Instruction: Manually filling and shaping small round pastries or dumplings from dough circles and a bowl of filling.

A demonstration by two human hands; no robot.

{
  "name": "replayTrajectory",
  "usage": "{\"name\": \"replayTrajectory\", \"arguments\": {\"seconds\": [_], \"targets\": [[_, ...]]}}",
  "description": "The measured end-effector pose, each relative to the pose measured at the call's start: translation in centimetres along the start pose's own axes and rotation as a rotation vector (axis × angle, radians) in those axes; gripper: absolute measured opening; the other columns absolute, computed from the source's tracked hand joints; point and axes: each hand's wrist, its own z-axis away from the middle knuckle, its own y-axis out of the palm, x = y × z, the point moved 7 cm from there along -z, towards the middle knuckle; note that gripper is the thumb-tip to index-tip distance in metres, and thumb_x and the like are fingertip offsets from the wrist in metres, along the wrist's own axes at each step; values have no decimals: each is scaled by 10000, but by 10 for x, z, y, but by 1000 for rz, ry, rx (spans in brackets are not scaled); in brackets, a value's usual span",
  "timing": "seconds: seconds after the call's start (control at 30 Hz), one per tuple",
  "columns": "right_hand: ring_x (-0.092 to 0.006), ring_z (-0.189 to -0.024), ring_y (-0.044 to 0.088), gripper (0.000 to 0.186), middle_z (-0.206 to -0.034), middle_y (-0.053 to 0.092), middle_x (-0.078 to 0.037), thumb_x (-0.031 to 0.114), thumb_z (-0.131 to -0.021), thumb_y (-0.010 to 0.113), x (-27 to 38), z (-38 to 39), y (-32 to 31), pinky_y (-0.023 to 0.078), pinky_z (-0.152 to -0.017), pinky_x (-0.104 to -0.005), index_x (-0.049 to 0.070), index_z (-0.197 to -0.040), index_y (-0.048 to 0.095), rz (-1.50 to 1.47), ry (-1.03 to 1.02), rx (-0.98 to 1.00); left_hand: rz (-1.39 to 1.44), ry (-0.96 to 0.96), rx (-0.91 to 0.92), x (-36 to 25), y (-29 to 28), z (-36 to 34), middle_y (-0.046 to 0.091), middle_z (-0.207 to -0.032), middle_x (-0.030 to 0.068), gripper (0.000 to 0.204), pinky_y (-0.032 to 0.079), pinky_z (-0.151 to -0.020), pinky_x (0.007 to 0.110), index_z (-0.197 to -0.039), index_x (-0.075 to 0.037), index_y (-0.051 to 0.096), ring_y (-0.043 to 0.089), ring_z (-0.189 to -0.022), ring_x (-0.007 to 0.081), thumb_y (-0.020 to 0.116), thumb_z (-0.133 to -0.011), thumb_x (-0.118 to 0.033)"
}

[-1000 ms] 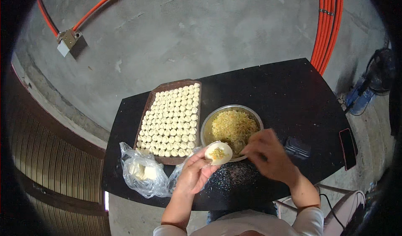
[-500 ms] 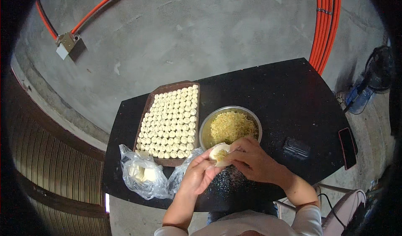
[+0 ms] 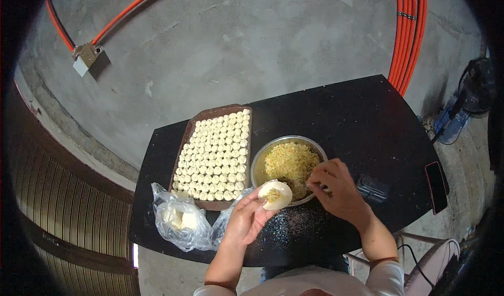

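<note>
My left hand [image 3: 247, 220] holds a round pale dough wrapper [image 3: 280, 196] with a small heap of yellowish filling on it. My right hand [image 3: 334, 190] is over the right rim of a steel bowl [image 3: 257, 162], fingers curled together; whatever they hold is too small to make out. The bowl holds chopped yellow filling [image 3: 290, 160] flecked with orange and green. Left of it, a brown tray [image 3: 182, 138] carries rows of several small pleated dumplings. Below the tray, a clear plastic bag [image 3: 168, 230] holds pale wrappers, with more crumpled plastic beside my left hand.
A black table [image 3: 346, 117] carries all this, with a small dark plastic item [image 3: 371, 188] and a phone [image 3: 437, 187] at the right. Behind stands a concrete wall with orange conduits [image 3: 409, 33]. A chair [image 3: 433, 267] and a dark appliance [image 3: 475, 86] are at the right, a shutter [image 3: 79, 206] at the left.
My right hand went down onto the wrapper half a second ago and has since moved back up and right over the bowl. My left hand keeps holding the wrapper in much the same place.
</note>
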Motion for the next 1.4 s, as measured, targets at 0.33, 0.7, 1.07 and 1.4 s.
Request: {"name": "replayTrajectory", "arguments": {"seconds": [0.33,0.7,1.07,1.4], "targets": [[-270,-1029,458,283,-1065,502,-66,37,-685,625,36,-4,10,322,-893,-428,131,-951,616,239,-117,108,39,7,29,1,5,-2,501,-1198,217,367,436,-961,372,-1222,114,397,526,-1105,277,416,-874,-1],[-265,-1023,464,345,-1048,499,-73,15,-672,603,30,-6,13,329,-888,-433,127,-999,613,431,-108,93,57,16,-16,0,-5,-2,499,-1199,226,348,443,-959,371,-1217,114,404,530,-1100,283,407,-883,17],[-233,-936,519,248,-955,543,-86,107,-658,620,57,-1,-14,452,-762,-343,35,-891,574,432,-259,-156,52,42,-78,-1,-6,-6,508,-1180,231,346,451,-948,386,-1201,119,400,540,-1083,291,442,-889,-25],[-256,-874,531,324,-946,539,-110,-3,-666,594,37,-5,20,480,-736,-343,25,-989,577,454,-130,-34,74,36,-74,-1,-13,-4,526,-1167,212,336,470,-928,379,-1198,93,424,552,-1071,281,472,-888,-28]]}}
